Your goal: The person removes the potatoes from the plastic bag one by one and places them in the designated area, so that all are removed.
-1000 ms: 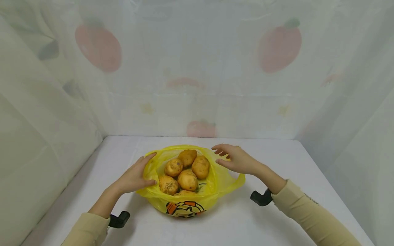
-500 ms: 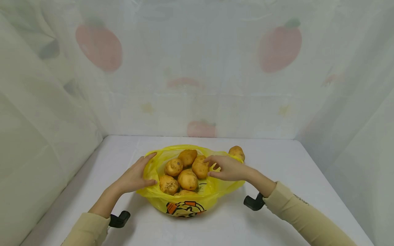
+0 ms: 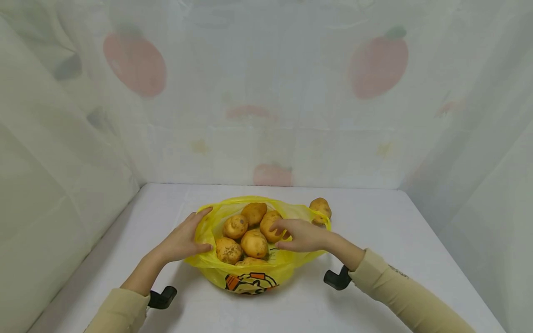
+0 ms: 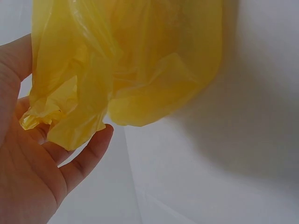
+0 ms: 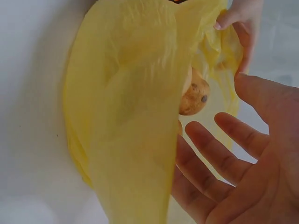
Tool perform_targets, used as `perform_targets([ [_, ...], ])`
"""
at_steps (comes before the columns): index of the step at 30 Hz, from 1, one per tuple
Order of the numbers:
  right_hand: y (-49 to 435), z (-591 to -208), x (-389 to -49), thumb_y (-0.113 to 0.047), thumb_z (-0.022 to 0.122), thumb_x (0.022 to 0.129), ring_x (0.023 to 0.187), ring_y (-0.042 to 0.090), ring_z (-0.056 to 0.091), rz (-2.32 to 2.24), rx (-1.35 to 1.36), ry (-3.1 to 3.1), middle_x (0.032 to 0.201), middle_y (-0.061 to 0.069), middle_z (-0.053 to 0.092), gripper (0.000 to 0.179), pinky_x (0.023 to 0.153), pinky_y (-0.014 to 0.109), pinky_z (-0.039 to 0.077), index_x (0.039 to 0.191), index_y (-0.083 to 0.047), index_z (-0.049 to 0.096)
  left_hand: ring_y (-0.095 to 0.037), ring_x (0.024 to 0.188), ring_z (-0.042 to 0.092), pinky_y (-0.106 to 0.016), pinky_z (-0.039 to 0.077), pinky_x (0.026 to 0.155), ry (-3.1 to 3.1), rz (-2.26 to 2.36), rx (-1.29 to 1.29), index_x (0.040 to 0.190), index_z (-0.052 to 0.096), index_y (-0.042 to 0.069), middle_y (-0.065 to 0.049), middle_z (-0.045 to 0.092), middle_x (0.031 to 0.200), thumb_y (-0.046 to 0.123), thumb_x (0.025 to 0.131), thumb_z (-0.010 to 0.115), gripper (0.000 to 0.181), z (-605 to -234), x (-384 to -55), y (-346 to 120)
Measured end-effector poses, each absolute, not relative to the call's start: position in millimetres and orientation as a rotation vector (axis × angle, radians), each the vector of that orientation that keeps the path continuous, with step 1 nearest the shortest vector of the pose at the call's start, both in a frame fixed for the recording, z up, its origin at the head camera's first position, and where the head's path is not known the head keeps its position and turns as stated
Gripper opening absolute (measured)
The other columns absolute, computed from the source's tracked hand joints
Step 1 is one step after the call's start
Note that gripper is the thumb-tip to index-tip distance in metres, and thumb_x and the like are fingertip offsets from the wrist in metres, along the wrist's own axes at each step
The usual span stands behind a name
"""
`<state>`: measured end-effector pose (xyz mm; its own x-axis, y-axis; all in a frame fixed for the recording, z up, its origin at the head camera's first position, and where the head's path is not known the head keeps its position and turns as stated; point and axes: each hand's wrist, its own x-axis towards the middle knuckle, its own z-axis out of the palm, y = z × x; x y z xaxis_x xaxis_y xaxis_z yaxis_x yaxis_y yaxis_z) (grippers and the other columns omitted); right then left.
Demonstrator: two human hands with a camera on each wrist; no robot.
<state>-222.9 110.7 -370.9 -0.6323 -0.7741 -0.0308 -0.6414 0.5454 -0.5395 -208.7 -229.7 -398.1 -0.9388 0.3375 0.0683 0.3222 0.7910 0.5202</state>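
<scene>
The right hand [image 3: 304, 235] has its fingers apart and lightly bent, thumb held away from them, gripping nothing. Its fingertips are over the right side of the bag's mouth, at the rightmost potato [image 3: 267, 225]; whether they touch it I cannot tell. The left hand [image 3: 181, 240] is spread wide at the bag's left edge, thumb on the near side and fingers on the far side, steadying the rim without a tight grip.

Between the 2 hands sits the yellow bag [image 3: 214, 276], its mouth facing up, with 6 potatoes in view inside, the nearest partly covered by the rim. A lone potato [image 3: 319, 205] lies outside, just beyond the bag's right rim and partly behind the film.

The change is on the right: 1 second ago that hand was above the bag's right rim, and it has since moved inward and nearer the person, leaving the lone potato in plain sight. So the right hand is now free and at the potatoes inside, while the left has stayed put and the mouth remains wide.

Beneath is a white table [image 3: 416, 245], with a fruit-print curtain [image 3: 266, 83] behind.
</scene>
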Motion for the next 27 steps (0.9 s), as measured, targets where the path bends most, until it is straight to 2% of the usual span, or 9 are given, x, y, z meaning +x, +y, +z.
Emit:
perform_targets([
  [8, 103, -377, -220, -0.023, 0.058, 0.09, 0.097, 0.021, 0.061, -0.711, -1.201, 2.487, 0.111, 0.009, 0.062, 0.033, 0.082, 0.032, 0.051, 0.118, -0.007, 0.054, -0.051, 0.13, 0.024, -0.07, 0.03, 0.091, 2.952, 0.839, 0.545, 0.146, 0.024, 0.016, -0.026, 0.03, 0.143, 0.029, 0.07, 0.079, 0.094, -398, -209, -230],
  [16, 95, -388, -219, -0.023, 0.058, 0.09, 0.09, 0.008, 0.062, -0.709, -1.194, 2.445, 0.111, 0.006, 0.063, 0.028, 0.079, 0.019, 0.049, 0.114, -0.009, 0.055, -0.05, 0.129, 0.028, -0.068, 0.032, 0.091, 2.944, 0.849, 0.554, 0.146, 0.024, 0.016, -0.027, 0.03, 0.143, 0.028, 0.07, 0.079, 0.094, -398, -209, -230],
  [27, 89, -396, -211, -0.021, 0.059, 0.09, 0.088, 0.006, 0.06, -0.686, -1.165, 2.396, 0.108, 0.004, 0.063, 0.025, 0.075, 0.016, 0.048, 0.111, -0.01, 0.056, -0.047, 0.124, 0.037, -0.065, 0.036, 0.09, 2.952, 0.84, 0.565, 0.146, 0.024, 0.015, -0.028, 0.033, 0.139, 0.028, 0.069, 0.08, 0.095, -399, -210, -231],
])
